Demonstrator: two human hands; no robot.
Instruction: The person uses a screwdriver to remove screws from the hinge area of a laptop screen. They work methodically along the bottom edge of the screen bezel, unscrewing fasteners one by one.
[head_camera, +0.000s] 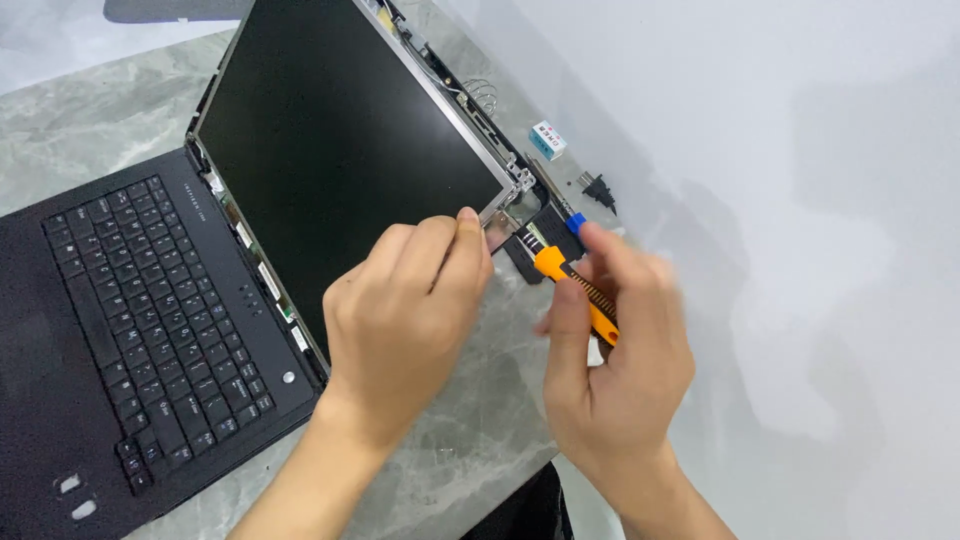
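A black laptop lies open and flat on a grey marble table. Its bare screen panel has no bezel, and a metal frame runs along its edge. My left hand rests on the panel's lower right corner, thumb and fingers pinching the metal corner bracket. My right hand holds an orange utility knife with a blue end, its tip pointing at that same corner.
A small white and blue box and a black plug lie near the table's far edge. Loose thin wires show beside the screen frame. A white wall fills the right side.
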